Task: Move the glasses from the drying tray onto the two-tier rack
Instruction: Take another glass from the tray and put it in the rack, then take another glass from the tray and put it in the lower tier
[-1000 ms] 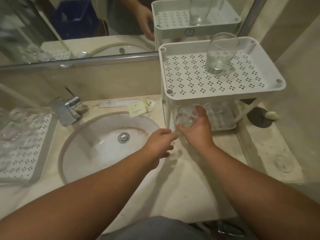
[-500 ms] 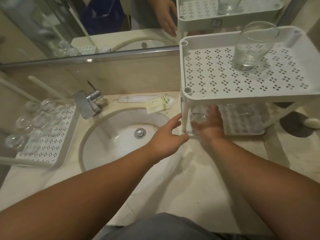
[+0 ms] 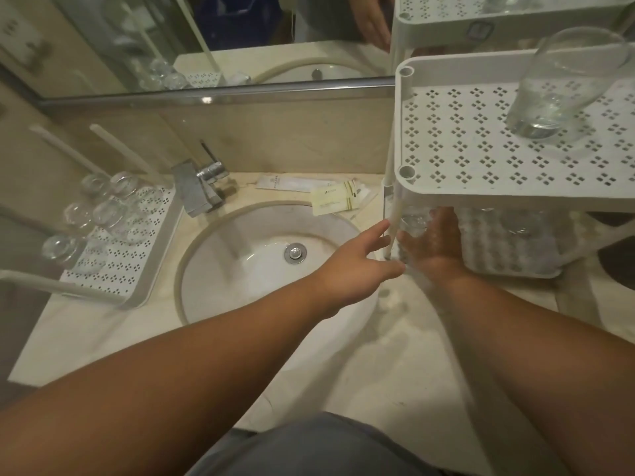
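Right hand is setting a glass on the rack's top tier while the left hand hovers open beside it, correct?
Not the top tier. In the head view the right hand holds the glass at the rack's lower tier, under the top shelf. The left hand is open beside it.

Both bare forearms are stretching forward from the bottom corners of the view, converging toward the middle right. The left hand [image 3: 354, 269] is hovering palm-down with its fingers [image 3: 376, 235] spread and nearly straight, thumb pointing out to the right, gripping nothing. The right hand [image 3: 431, 243] is reaching a little further forward, back of the hand facing up, wrist slightly bent. Its fingers are curling away from the camera, and they seem to be wrapping around a glass [image 3: 414, 225], though motion blur is softening the outline. The two hands are sitting just beside each other, almost touching.
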Demonstrator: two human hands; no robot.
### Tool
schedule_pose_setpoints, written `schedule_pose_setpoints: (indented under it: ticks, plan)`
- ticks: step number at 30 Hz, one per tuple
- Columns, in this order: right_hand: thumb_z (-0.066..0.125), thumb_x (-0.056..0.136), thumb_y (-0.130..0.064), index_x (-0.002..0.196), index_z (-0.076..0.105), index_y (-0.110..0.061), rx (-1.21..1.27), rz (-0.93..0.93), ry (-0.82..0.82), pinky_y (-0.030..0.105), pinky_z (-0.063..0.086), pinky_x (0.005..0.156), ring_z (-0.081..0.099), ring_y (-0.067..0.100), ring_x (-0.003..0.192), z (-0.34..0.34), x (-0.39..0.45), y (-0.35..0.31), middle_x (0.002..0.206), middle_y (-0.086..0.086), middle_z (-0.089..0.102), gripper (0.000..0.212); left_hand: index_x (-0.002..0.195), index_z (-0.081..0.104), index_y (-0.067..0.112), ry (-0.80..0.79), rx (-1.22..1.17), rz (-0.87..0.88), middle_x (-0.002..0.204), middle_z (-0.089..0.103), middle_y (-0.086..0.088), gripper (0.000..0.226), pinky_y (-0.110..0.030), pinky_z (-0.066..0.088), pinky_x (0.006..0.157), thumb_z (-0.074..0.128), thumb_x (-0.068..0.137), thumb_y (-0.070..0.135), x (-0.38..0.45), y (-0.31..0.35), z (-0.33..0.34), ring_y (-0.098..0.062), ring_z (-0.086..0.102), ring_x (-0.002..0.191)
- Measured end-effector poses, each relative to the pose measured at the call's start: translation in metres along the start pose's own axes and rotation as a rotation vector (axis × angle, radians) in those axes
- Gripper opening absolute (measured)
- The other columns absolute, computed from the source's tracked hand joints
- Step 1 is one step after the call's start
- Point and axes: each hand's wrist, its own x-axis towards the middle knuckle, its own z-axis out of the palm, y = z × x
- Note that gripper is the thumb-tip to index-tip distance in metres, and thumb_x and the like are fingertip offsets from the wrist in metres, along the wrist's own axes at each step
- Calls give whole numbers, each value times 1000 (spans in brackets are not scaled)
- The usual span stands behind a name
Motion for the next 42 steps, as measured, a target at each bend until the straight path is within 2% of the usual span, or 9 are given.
schedule_pose_setpoints:
  ticks: [3, 7, 17, 22, 25, 30, 34, 39, 42]
  plan:
    - [80, 73, -29, 134, 37, -7, 65, 20, 4, 40, 42, 102, 50, 30, 121, 3, 0, -1, 131, 14, 51, 78, 152, 28, 46, -22, -8, -18, 151, 44, 13, 76, -34, 47, 100, 68, 91, 26, 1, 0, -1, -9, 54, 125]
    - [81, 68, -35, 125, 39, -8, 81, 81, 69, 39, 45, 98, 54, 31, 116, 8, 3, -4, 124, 10, 56, 76, 150, 26, 53, -58, -1, -52, 146, 46, 12, 77, -28, 50, 82, 67, 88, 32, 1, 2, -4, -9, 61, 112]
    - [84, 63, -36, 122, 44, -9, 73, 68, 86, 38, 43, 90, 52, 35, 114, 10, 2, -2, 122, 14, 56, 77, 151, 22, 53, -66, 79, -76, 150, 43, 9, 79, -34, 53, 92, 68, 88, 36, -1, 9, -5, -11, 64, 107]
    - [86, 64, -34, 133, 41, -11, 95, 85, 43, 36, 42, 94, 50, 33, 118, 5, -2, -2, 128, 17, 53, 85, 151, 25, 50, -50, 81, -70, 146, 45, 7, 76, -34, 53, 91, 67, 90, 33, 0, 11, -5, -12, 64, 106]
    - [86, 66, -31, 139, 38, -10, 139, 38, 94, 31, 39, 93, 46, 31, 119, 2, -16, -2, 131, 18, 48, 89, 151, 29, 47, -11, 69, -60, 141, 47, 6, 73, -34, 54, 89, 67, 90, 32, -1, 8, -6, -13, 64, 103]
    - [85, 67, -27, 139, 38, -22, 186, 48, 122, 40, 49, 94, 49, 24, 117, 0, -51, -4, 137, 9, 38, 86, 148, 38, 35, 111, 30, -34, 137, 53, 1, 64, -26, 50, 76, 65, 91, 26, -4, -11, -17, -14, 65, 101]
    - [87, 67, -30, 135, 42, -28, 198, 83, 174, 29, 49, 86, 53, 13, 103, -4, -84, -14, 133, 2, 40, 82, 146, 41, 32, 174, 24, -26, 131, 54, 1, 61, -25, 46, 71, 63, 90, 23, -12, -36, -31, -16, 64, 103]
    - [87, 69, -30, 125, 51, -20, 155, 11, 157, 34, 51, 88, 54, 15, 96, -1, -125, -43, 125, 1, 45, 68, 139, 46, 38, 300, 146, 75, 116, 54, 15, 54, -16, 46, 56, 60, 88, 30, -28, -63, -53, 2, 63, 70]
    - [86, 70, -30, 123, 50, -21, 147, -44, 117, 29, 48, 85, 54, 13, 98, 11, -144, -69, 127, 0, 45, 65, 136, 48, 39, 361, 176, 114, 116, 55, 15, 51, -19, 49, 63, 59, 86, 35, -39, -79, -69, 2, 62, 84]
